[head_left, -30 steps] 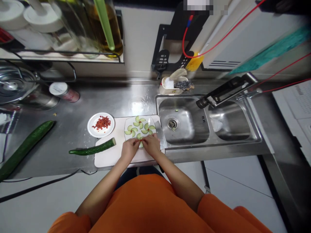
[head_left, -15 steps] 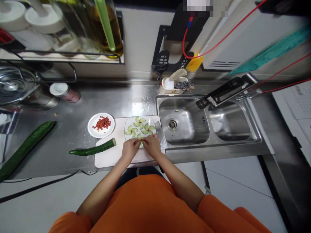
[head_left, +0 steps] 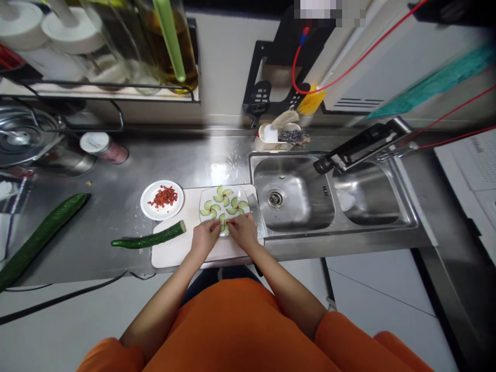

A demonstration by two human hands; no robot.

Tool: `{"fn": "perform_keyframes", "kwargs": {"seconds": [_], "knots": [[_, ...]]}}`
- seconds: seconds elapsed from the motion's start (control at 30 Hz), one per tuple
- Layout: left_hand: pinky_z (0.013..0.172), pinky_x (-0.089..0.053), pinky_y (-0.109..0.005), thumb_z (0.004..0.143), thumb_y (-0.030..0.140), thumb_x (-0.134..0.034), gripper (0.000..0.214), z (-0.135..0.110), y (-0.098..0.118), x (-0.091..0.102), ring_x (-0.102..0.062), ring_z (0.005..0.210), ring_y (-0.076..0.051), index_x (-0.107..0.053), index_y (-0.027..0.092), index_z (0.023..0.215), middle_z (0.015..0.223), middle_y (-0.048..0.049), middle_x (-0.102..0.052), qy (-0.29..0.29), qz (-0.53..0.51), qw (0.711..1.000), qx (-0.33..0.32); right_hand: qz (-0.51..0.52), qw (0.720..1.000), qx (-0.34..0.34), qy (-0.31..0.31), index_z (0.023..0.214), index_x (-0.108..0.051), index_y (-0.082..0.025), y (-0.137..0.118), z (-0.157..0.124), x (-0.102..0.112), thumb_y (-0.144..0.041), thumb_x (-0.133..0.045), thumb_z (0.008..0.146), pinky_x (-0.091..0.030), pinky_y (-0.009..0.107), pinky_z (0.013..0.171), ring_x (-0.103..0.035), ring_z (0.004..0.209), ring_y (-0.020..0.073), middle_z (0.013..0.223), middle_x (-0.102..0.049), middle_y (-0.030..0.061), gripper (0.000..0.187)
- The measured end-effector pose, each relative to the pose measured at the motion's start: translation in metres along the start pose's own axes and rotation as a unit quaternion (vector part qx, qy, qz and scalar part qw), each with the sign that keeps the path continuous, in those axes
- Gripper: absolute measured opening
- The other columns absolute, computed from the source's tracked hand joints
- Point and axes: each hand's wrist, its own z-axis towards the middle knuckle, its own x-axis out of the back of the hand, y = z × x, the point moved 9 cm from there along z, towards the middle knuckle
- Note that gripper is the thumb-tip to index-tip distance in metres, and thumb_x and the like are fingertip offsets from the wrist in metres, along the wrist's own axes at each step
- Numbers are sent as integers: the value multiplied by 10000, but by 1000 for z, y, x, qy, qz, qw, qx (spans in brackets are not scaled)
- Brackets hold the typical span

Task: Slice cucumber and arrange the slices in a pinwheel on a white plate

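Observation:
My left hand (head_left: 205, 236) and my right hand (head_left: 242, 231) meet over the near edge of a white plate (head_left: 239, 194) on a white cutting board (head_left: 174, 248). Pale green cucumber slices (head_left: 217, 206) lie on the plate in pinwheel shapes with small red bits at their centres. The fingertips of both hands pinch at slices on the plate's near side; what exactly each finger grips is hidden. A cut cucumber half (head_left: 149, 238) rests at the board's left edge. A small white dish with red pieces (head_left: 161, 199) stands left of the plate.
A whole cucumber (head_left: 39, 235) lies on the steel counter far left. A double sink (head_left: 329, 194) with a black tap (head_left: 356, 147) is right of the board. A red-and-white can (head_left: 104, 147), a pot lid (head_left: 23, 137) and a bottle shelf (head_left: 101, 62) stand at the back.
Both hands have shifted very slightly over the near slices on the plate. Everything else is where it was.

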Motion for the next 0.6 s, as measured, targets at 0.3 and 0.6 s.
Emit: {"fn": "perform_keyframes", "kwargs": {"seconds": [0.3, 0.6], "knots": [[742, -480, -252, 819, 249, -586, 158, -1, 2, -13, -654, 750, -150, -737, 212, 849, 842, -20, -743, -37, 17, 999, -24, -7, 999, -2, -33, 895, -726, -277, -4, -3, -7, -339, -502, 915, -314, 292, 714, -462, 1043, 235, 956, -678, 30, 233], [740, -463, -250, 829, 250, -580, 166, 0, 8, -13, -655, 775, -155, -742, 220, 821, 837, -20, -745, -33, 47, 998, -33, -36, 999, -2, -36, 906, -722, -277, -2, -2, -9, -345, -473, 929, -332, 305, 733, -452, 1046, 239, 980, -673, 40, 259]]}}
